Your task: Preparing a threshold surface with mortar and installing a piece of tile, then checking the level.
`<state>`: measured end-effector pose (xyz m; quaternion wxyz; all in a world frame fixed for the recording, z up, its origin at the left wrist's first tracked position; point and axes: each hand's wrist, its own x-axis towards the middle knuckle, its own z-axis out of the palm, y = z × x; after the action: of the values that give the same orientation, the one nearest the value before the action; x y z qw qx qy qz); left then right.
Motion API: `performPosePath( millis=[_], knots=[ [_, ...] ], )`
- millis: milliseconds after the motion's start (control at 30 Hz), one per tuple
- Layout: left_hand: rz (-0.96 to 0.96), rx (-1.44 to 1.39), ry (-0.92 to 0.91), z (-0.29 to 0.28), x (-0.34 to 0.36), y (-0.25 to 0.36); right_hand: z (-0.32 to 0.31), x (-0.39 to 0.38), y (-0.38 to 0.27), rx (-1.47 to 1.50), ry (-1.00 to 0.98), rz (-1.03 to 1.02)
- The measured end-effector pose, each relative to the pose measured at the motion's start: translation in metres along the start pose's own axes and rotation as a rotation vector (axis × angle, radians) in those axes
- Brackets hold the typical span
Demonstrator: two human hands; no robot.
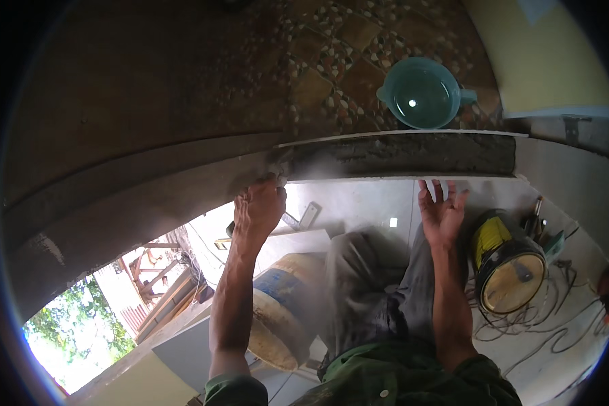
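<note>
A long strip of wet grey mortar (413, 154) lies along a ledge in front of me, with a thin white edge on its near side. My left hand (258, 204) is closed at the left end of that strip. Greyish material shows by its fingertips, but what the fingers grip is blurred. Palm upward, my right hand (443, 215) is open at the white near edge, its fingers apart and holding nothing. Whether the fingertips touch the edge, I cannot tell.
Beyond the ledge, a teal basin (423, 91) of water stands on the patterned floor (338, 57). A black-and-yellow bucket (507, 260), loose cables (555, 331) and hand tools (536, 220) are at right. A large stained bucket (284, 298) lies near my left forearm, beside a square (306, 218).
</note>
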<state>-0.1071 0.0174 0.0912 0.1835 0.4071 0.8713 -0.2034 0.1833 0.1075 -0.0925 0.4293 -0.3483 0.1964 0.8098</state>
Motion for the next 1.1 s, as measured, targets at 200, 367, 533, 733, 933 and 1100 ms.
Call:
performPosePath(
  millis=[200, 367, 533, 733, 933, 1100],
  knots=[
    [0.087, 0.056, -0.008, -0.003, -0.005, 0.011, -0.005, 0.001, -0.001, -0.014, -0.018, -0.029],
    [0.0, 0.047, -0.012, 0.014, 0.011, 0.006, 0.001, -0.001, 0.003, -0.004, -0.008, 0.009],
    [0.101, 0.155, 0.026, -0.006, 0.0, 0.002, -0.005, 0.0, -0.002, 0.025, 0.022, -0.027],
    [0.307, 0.47, 0.0, -0.001, 0.016, 0.014, -0.006, 0.003, -0.003, 0.074, -0.003, 0.003],
    [0.29, 0.499, -0.04, 0.004, 0.032, 0.01, -0.002, 0.002, -0.001, 0.057, 0.001, 0.017],
    [0.21, 0.445, 0.067, -0.002, 0.014, 0.024, -0.011, 0.004, -0.004, 0.052, 0.011, -0.018]
  ],
)
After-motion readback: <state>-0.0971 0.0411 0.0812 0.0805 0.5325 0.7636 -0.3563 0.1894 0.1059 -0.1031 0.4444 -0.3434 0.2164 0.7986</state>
